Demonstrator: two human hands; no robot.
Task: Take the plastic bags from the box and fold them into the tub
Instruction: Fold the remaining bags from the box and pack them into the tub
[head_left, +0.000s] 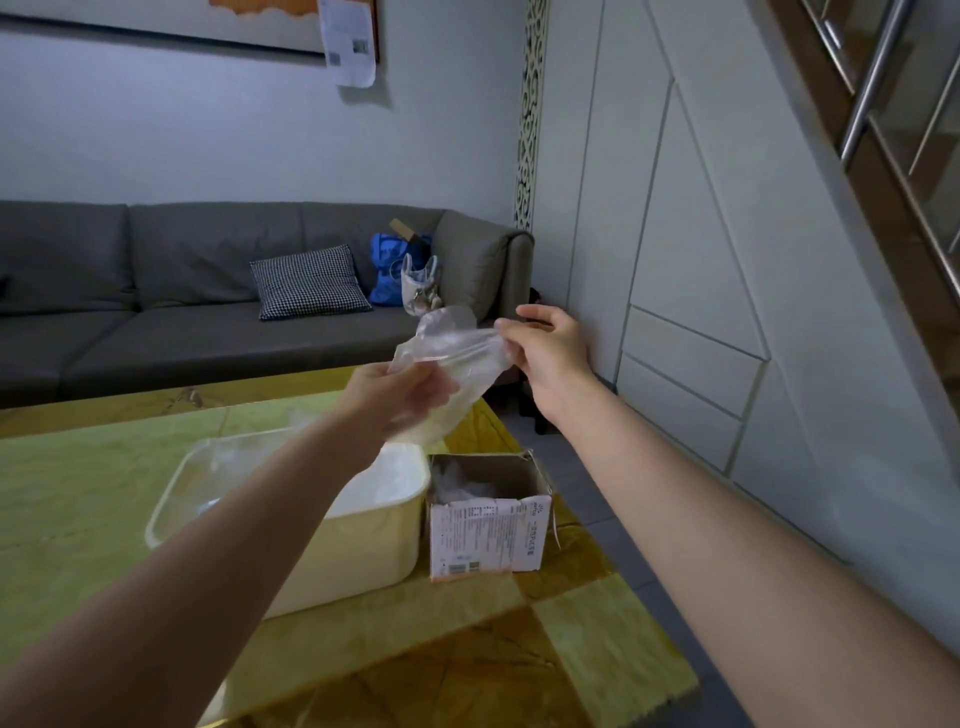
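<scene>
A thin, clear, crumpled plastic bag (451, 358) hangs in the air between both hands, above the far right corner of the tub. It looks almost weightless, limp and slick, so it should sag and slide unless taken by its edges or corners and pulled taut before each fold. The left hand (395, 397) grips its lower left part with fingers curled round the film; the right hand (545, 351), at about 2 o'clock from the left, pinches the upper right edge with its fingers together. Below, at 6 o'clock from the bag, sits the cream rectangular plastic tub (363, 540), with clear film already inside. Just beside it, at its 3 o'clock, stands the small open printed cardboard box (488, 535), more bags showing within. Both rest on the yellow-green marbled table (467, 649).
</scene>
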